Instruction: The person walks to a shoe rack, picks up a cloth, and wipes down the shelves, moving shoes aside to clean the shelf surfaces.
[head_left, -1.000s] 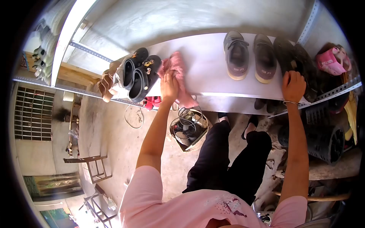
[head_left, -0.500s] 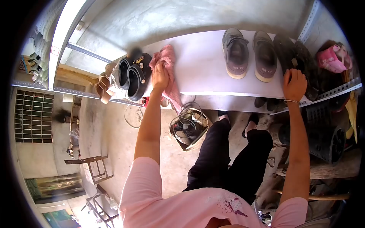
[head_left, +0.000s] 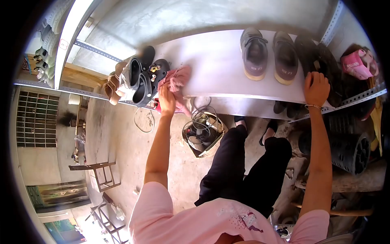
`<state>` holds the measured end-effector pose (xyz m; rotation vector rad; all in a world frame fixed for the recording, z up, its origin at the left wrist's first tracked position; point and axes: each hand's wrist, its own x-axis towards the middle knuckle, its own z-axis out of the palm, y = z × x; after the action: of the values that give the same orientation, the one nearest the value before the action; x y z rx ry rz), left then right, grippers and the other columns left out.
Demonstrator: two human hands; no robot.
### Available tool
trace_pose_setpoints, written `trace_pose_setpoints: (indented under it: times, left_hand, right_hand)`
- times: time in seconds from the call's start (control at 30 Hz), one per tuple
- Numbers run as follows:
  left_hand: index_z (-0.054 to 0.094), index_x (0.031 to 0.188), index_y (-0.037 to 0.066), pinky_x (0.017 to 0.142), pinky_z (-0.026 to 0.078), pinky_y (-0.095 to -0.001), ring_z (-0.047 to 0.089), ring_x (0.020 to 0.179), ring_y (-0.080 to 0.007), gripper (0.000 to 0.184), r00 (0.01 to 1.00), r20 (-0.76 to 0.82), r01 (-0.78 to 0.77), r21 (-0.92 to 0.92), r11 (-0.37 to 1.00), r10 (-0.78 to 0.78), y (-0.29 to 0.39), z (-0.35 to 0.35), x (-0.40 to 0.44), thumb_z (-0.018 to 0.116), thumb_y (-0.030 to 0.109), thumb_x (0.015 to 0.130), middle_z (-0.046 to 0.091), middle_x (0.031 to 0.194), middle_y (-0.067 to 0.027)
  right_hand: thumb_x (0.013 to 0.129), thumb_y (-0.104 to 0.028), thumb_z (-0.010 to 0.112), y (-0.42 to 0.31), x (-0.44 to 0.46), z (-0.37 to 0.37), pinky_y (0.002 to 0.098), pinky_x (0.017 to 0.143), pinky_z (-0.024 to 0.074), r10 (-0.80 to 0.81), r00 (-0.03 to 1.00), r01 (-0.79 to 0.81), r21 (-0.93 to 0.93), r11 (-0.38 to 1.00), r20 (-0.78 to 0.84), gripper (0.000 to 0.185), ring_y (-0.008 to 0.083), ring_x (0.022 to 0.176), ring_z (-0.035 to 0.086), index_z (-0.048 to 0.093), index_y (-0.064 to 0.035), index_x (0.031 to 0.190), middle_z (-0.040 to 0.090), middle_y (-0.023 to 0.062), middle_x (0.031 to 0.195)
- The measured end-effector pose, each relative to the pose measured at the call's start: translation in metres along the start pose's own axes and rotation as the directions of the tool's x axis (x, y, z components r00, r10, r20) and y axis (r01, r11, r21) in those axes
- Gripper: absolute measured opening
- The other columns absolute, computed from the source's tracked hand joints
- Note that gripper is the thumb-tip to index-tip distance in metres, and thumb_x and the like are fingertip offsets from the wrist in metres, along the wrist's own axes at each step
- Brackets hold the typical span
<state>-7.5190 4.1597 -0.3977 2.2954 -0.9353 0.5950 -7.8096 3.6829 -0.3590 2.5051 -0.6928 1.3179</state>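
Observation:
With my left hand (head_left: 166, 99) I press a crumpled pink cloth (head_left: 178, 79) against the front edge of the white shelf board (head_left: 213, 65). The cloth bunches past my fingers, and part of it hangs over the edge. Black clogs (head_left: 142, 87) with small charms stand just left of it. On the right, my right hand (head_left: 317, 89) rests over the board's front edge with its fingers curled, beside dark shoes (head_left: 325, 65). A pair of grey sneakers (head_left: 254, 57) stands between the hands, nearer the right one.
Brown shoes (head_left: 111, 87) stand at the shelf's left end. A pink bag (head_left: 357, 65) is at the far right. Below the shelf, a basket (head_left: 211, 152) holding cables and dark items sits on the floor by my legs. A wooden chair (head_left: 97, 175) stands at the left.
My left hand has drawn the pink cloth down toward the shelf's front edge and slightly left. The cloth is more bunched now. My right hand stays in place.

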Motion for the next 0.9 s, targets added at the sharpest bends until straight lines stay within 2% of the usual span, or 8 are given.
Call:
trace_pose_setpoints:
  times: [0.2,0.3,0.43,0.53,0.67,0.73,0.8,0.9]
  left_hand:
    - [0.059,0.107,-0.003,0.089,0.042,-0.0451,0.055,0.098,-0.0441,0.032,0.911,0.124,0.408,-0.14,0.902,-0.393,0.002,0.007,0.062,0.037,0.013,0.089,0.06,0.102,-0.0276]
    - [0.057,0.11,-0.005,0.091,0.042,-0.0435,0.053,0.104,-0.042,0.032,0.993,-0.103,0.066,0.036,0.997,-0.063,0.01,0.028,0.032,0.038,0.013,0.09,0.058,0.11,-0.0243]
    - [0.055,0.117,-0.005,0.105,0.033,-0.0392,0.047,0.12,-0.035,0.036,0.989,0.069,0.144,-0.196,0.97,-0.133,0.018,-0.006,-0.04,0.036,0.014,0.093,0.052,0.127,-0.0211]
    - [0.042,0.136,0.002,0.107,0.033,-0.0353,0.045,0.125,-0.0237,0.046,0.787,0.363,0.617,-0.474,0.628,-0.499,0.035,-0.063,-0.095,0.029,0.028,0.1,0.051,0.131,-0.0133]
    - [0.057,0.108,0.003,0.082,0.047,-0.0435,0.062,0.095,-0.0365,0.039,0.579,0.477,0.647,0.225,0.728,-0.661,0.001,-0.109,-0.148,0.042,0.037,0.096,0.065,0.099,-0.0217]
    - [0.057,0.102,0.002,0.078,0.047,-0.0446,0.062,0.089,-0.0418,0.037,0.714,0.387,0.489,0.321,0.811,-0.583,-0.007,-0.105,-0.154,0.044,0.037,0.095,0.065,0.091,-0.0254]
    - [0.056,0.101,0.001,0.075,0.047,-0.0446,0.057,0.09,-0.0469,0.038,0.723,0.126,0.66,0.167,0.733,-0.679,-0.002,-0.107,-0.149,0.046,0.036,0.095,0.061,0.094,-0.0307]
    - [0.059,0.105,0.0,0.078,0.048,-0.0414,0.061,0.1,-0.0362,0.035,0.779,0.051,0.623,-0.179,0.761,-0.626,0.069,-0.112,-0.079,0.053,0.033,0.094,0.062,0.107,-0.0248]
  right_hand:
    - [0.086,-0.02,0.061,0.001,0.001,-0.002,0.0377,0.059,0.0408,-0.019,1.0,0.019,-0.013,1.0,-0.002,0.012,0.0248,0.068,0.053,0.055,-0.0112,0.081,0.053,0.0043,0.075]
    - [0.086,-0.02,0.061,-0.001,0.0,-0.001,0.0377,0.059,0.0406,-0.005,1.0,0.005,-0.003,1.0,0.009,0.012,0.0249,0.068,0.053,0.056,-0.0111,0.08,0.053,0.0044,0.075]
    - [0.086,-0.019,0.062,0.0,0.002,-0.002,0.0376,0.058,0.0403,-0.017,1.0,0.017,0.011,1.0,-0.015,0.013,0.0251,0.067,0.053,0.055,-0.0104,0.08,0.053,0.0043,0.074]
    - [0.087,-0.019,0.062,-0.001,0.003,-0.003,0.0375,0.058,0.0403,-0.017,1.0,0.017,0.003,1.0,-0.018,0.013,0.025,0.068,0.053,0.055,-0.01,0.08,0.052,0.0044,0.075]
    - [0.087,-0.019,0.061,-0.001,0.0,-0.002,0.0373,0.058,0.0403,-0.009,1.0,0.01,0.009,1.0,-0.013,0.013,0.0249,0.069,0.053,0.055,-0.0102,0.08,0.052,0.0046,0.075]
    - [0.087,-0.02,0.061,0.0,0.001,-0.002,0.0372,0.058,0.0403,-0.018,1.0,0.018,-0.011,1.0,-0.022,0.013,0.0247,0.067,0.052,0.055,-0.0108,0.08,0.052,0.0044,0.075]
    - [0.087,-0.02,0.061,0.001,0.0,-0.001,0.0374,0.058,0.0404,-0.013,1.0,0.013,-0.01,1.0,-0.02,0.013,0.0248,0.067,0.052,0.055,-0.011,0.08,0.052,0.0043,0.074]
    - [0.088,-0.021,0.061,0.001,0.0,-0.002,0.0378,0.058,0.0406,-0.014,1.0,0.014,0.0,1.0,-0.022,0.013,0.025,0.066,0.052,0.055,-0.0112,0.08,0.052,0.0041,0.074]
